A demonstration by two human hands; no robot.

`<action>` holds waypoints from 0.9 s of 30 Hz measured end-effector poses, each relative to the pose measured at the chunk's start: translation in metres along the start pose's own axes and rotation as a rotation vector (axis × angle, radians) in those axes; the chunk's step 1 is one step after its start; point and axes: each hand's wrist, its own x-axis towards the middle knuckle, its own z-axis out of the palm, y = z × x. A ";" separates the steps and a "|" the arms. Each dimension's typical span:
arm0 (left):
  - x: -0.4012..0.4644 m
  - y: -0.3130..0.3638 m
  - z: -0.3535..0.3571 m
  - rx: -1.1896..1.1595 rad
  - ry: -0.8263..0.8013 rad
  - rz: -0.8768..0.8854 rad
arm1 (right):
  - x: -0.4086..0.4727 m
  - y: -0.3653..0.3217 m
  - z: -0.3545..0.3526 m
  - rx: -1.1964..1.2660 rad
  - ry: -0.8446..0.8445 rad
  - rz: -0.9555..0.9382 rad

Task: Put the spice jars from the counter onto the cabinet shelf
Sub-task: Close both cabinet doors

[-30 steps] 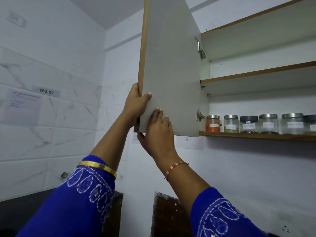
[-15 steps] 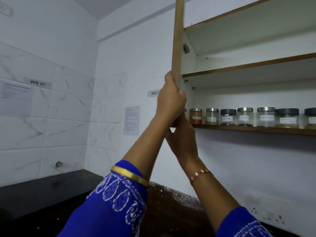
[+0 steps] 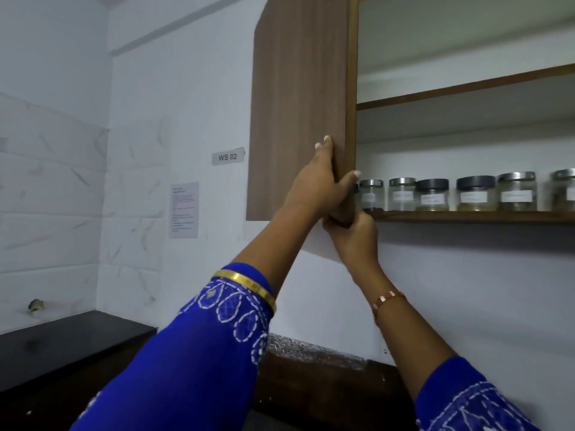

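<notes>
white wall, ws 02 label (image 3: pixel 228 156) | left grip (image 3: pixel 323 185) — right grip (image 3: pixel 353 230) clasp cabinet door (image 3: pixel 298 113) | jars (image 3: pixel 476 194) shelved

Soft, even indoor light, cool bluish cast on white wall (image 3: pixel 193 88). No glare. Broad soft shadow under cabinet shelf (image 3: pixel 466 216); shelf interior dimmer than wall. Black counter (image 3: pixel 62 343) dark, little detail. Wide-angle bend: cabinet door (image 3: pixel 298 104) and shelf edges lean. Jar labels (image 3: pixel 432 199) smeared, unreadable. Blue sleeve (image 3: pixel 199 353) near lens slightly soft.
</notes>
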 end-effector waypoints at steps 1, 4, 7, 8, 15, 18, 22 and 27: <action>0.003 -0.004 0.007 0.030 -0.061 -0.001 | 0.005 0.006 -0.009 0.035 0.019 0.031; 0.008 -0.026 0.031 0.110 -0.200 0.020 | 0.021 0.029 -0.033 0.079 0.036 0.094; 0.018 -0.048 0.061 0.084 -0.218 0.079 | 0.037 0.045 -0.049 0.033 0.060 0.095; 0.022 -0.053 0.071 0.076 -0.207 0.101 | 0.042 0.050 -0.053 0.010 0.085 0.075; 0.046 -0.069 0.129 0.143 -0.123 0.207 | 0.080 0.072 -0.077 -0.245 0.311 -0.086; 0.055 -0.075 0.151 0.184 -0.097 0.227 | 0.092 0.089 -0.077 -0.377 0.362 -0.086; 0.068 -0.084 0.173 0.252 -0.090 0.262 | 0.104 0.106 -0.078 -0.588 0.432 -0.157; 0.080 -0.096 0.197 0.289 -0.081 0.295 | 0.120 0.126 -0.082 -0.742 0.429 -0.211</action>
